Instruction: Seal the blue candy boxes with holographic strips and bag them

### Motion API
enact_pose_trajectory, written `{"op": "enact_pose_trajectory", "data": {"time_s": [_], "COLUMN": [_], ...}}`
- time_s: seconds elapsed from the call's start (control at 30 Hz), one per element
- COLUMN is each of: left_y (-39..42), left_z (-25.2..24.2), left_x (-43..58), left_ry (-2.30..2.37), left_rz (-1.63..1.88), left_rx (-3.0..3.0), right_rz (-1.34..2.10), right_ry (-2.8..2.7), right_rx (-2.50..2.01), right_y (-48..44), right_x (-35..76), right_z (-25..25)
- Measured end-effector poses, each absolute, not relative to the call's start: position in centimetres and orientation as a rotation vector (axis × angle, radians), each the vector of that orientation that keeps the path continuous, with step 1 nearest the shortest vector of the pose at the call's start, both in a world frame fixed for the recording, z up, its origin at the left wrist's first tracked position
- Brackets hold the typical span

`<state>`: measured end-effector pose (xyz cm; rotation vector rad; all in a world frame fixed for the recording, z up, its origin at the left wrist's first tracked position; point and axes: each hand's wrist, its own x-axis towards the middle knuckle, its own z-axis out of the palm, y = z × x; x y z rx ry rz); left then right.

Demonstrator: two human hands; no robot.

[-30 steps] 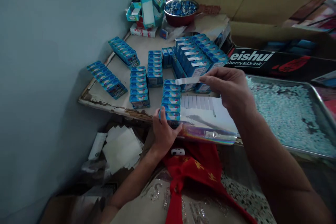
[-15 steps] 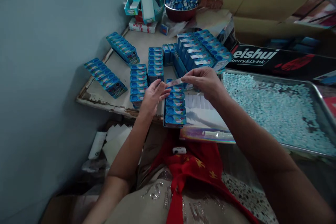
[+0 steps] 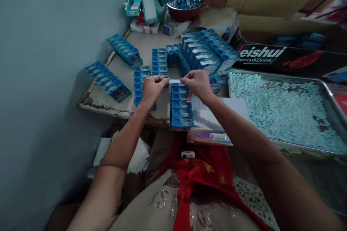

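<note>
Head: both grips point(image 3: 152, 88) point(image 3: 199, 83) tight on strip point(image 3: 175, 81)

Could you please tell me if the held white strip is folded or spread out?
Spread out: the white strip spans straight between the left hand and right hand, no fold visible.

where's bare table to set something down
Widest: tabletop between the red-and-white packet, the far slanted row and the middle row of blue boxes. Smaller: between that far row and the near slanted row. Only a narrow strip runs left of the front row, beside the left hand. Crowded: the right, with stacked boxes and the tray of pale pieces.
</note>
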<state>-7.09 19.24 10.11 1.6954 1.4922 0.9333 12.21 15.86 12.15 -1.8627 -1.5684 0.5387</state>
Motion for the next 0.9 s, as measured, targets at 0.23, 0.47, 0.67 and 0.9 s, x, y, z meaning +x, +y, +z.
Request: {"op": "enact_pose_trajectory", "data": {"time_s": [0.23, 0.47, 0.67, 0.9], "left_y": [20.9, 20.6, 20.4, 20.1], "left_z": [9.8, 9.5, 9.1, 9.1], "left_x": [-6.6, -6.1, -5.6, -4.2], "left_ry": [1.746, 1.785, 1.778, 1.723], "left_rz": [0.641, 0.546, 0.467, 0.232], "left_rx": [2.057, 2.108, 2.176, 2.307], "right_rz": [0.326, 0.281, 0.345, 0.354], "right_ry": [-1.75, -1.75, -1.755, -1.754], "right_rx": [-2.175, -2.215, -2.272, -2.284], "right_y": [17.4, 17.8, 18.4, 17.9], "right_x": [10.9, 11.2, 11.5, 11.9], "right_z": [10.9, 10.2, 9.7, 9.2]}}
